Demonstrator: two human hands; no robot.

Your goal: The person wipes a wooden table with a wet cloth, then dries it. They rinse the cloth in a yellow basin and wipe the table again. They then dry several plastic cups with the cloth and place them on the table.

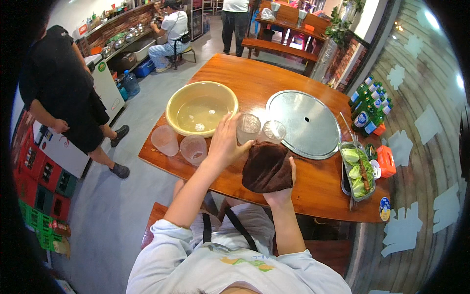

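Note:
My left hand (pixel 228 141) is at the side of a clear textured cup (pixel 248 126), its fingers curved against the wall. Draped over my right hand (pixel 281 193) is a dark brown cloth (pixel 267 168), just below the cups; whatever lies under it is hidden. A second clear cup (pixel 274 131) stands close to the right of the first. To the left of my forearm, two more translucent cups (pixel 165 140) are on the wooden table (pixel 242 77). Behind them is a yellow basin (pixel 201 109) with cloudy water in it. A round metal lid (pixel 304 124) with a small central hole lies flat at the right.
Green bottles (pixel 371 106) stand at the table's right edge. Nearer are an orange plastic container (pixel 386 161) and a tray of leafy greens (pixel 358 172) with skewers. A person in black (pixel 62 81) stands at the left; another person (pixel 170 36) sits at the back.

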